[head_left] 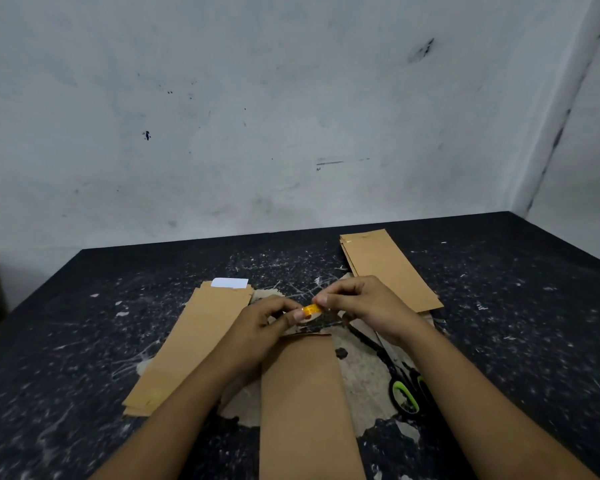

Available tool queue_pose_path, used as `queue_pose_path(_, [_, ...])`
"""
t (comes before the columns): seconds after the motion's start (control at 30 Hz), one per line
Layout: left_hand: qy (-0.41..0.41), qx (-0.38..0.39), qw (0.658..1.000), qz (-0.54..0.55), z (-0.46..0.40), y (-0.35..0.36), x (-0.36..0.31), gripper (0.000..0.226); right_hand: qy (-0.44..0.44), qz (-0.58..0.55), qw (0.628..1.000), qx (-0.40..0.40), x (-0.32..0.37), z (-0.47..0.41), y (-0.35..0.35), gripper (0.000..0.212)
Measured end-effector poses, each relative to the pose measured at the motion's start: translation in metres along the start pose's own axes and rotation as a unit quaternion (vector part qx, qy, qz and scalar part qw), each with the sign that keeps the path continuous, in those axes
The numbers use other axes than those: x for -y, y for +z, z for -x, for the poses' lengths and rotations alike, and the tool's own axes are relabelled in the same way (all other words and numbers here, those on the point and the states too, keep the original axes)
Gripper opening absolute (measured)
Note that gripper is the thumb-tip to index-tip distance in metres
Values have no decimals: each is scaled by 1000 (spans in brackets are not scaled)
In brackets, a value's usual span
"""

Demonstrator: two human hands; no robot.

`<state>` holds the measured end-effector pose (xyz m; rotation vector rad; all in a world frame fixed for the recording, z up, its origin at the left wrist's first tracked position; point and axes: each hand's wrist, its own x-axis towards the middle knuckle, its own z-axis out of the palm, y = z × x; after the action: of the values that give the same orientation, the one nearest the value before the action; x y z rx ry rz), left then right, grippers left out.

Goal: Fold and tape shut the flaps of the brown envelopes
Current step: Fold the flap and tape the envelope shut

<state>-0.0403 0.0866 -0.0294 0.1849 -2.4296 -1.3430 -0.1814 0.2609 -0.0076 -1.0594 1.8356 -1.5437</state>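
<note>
Two envelope stacks (191,341) (388,268) flank one envelope (305,403) lying centred on the table (66,358). Above its far end, the left hand (267,320) and right hand (357,303) together pinch one tape roll (311,309). One pair of scissors (402,386) lies right.

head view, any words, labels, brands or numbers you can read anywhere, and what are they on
None can be read.
Roll of tape, pinched between the left hand and the right hand: yellow core, any print is too blurred.
White slip on the left envelope stack: looks blank.
Middle envelope and right envelope stack: plain brown.
Scissors: no visible brand.
</note>
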Motion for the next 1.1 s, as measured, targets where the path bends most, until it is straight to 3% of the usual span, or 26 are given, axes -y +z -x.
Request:
queue_pose_path(0.17, [-2,-10,1000,-20,1,0,-3,11,0,21,999,-49,-2,-2,9,4])
queue_pose_path(0.27, [-9,-75,994,-83,-2,0,1,30,8,114,987,-115,-5,-8,15,12])
queue_pose_path(0.37, [-2,-135,978,-161,-4,-6,4,44,35,129,979,-151,-6,-11,9,15])
queue_pose_path(0.57, [50,-33,991,-121,-2,-13,2,24,62,137,978,-144,-9,-9,-10,16])
queue_pose_path(0.7, [36,-85,991,-92,-3,-12,4,36,66,120,980,-147,-8,-9,-15,18])
queue_pose_path(0.9, [55,-87,991,-81,0,-8,5,41,68,128,980,-138,-5,-7,-14,21])
queue_pose_path(1.1, [26,-10,999,-30,1,-9,0,17,71,147,981,-107,-3,-6,-16,17])
